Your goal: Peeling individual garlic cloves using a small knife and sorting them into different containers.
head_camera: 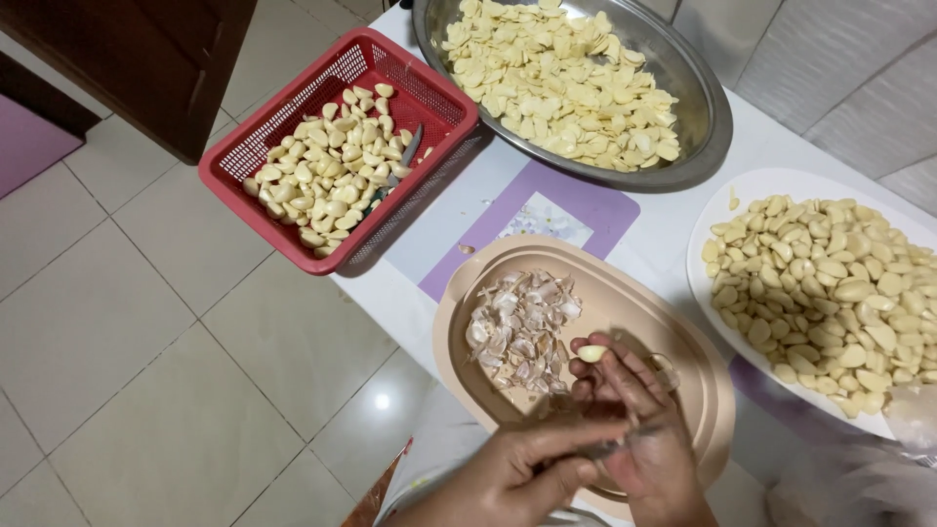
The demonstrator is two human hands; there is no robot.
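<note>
My right hand [634, 429] reaches up over a beige oval tray [688, 342] and pinches a peeled garlic clove [591, 353] at its fingertips. My left hand [517, 468] lies across just below it, fingers closed on what looks like a small grey knife [603, 449], which is blurred. A heap of papery garlic skins [522, 332] sits in the tray's left half, just left of the clove.
A red mesh basket [293, 244] of peeled cloves, with a knife [407, 154] in it, overhangs the white table's left edge. A steel bowl [717, 117] of sliced garlic stands at the back. A white tray [698, 283] of cloves lies right. A purple mat [595, 200] lies between them.
</note>
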